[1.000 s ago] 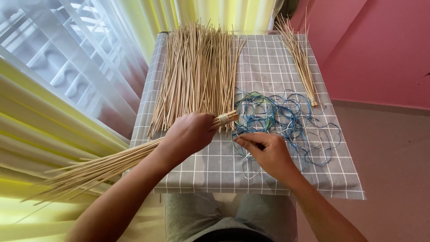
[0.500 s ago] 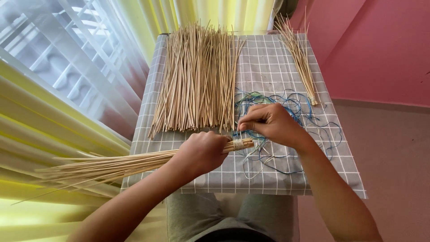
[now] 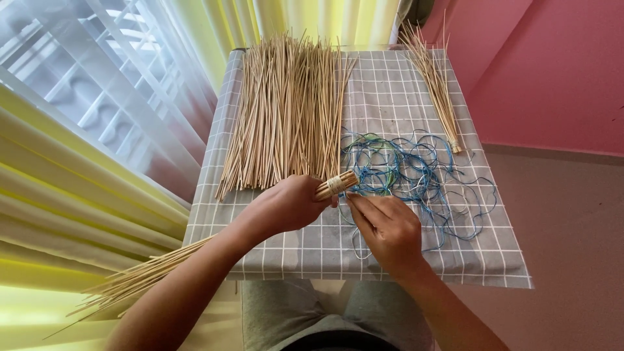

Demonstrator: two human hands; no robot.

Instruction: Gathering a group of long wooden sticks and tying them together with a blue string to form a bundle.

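— Near the worktop's middle, what is the person working on?

— At the centre, a bundle of thin sticks (image 3: 195, 257) is lying slantwise, its bound end (image 3: 336, 184) pointing toward two o'clock and its loose tips fanning out past the worktop (image 3: 403, 260) edge toward eight o'clock. The left hand (image 3: 286, 205) is clenching the bundle just behind the binding. The right hand (image 3: 385, 227) is resting at five o'clock from that end, fingers curled with the tips close to the wrap; whether it is pinching a strand I cannot tell.

— How far along is it looking?

— A pale band is already sitting around the bundle's end, so the wrapping seems partly done, perhaps near tying off. Much is remaining: a large loose stick pile (image 3: 286, 110) is lying at twelve o'clock and a smaller stick bunch (image 3: 434, 84) at one o'clock.

— And the bundle itself?

— Straw-coloured, slender, tight at the band, splaying at the far tips. Beside it, at three o'clock, tangled blue and green string (image 3: 422, 172) is sprawling over the grey checked cloth.
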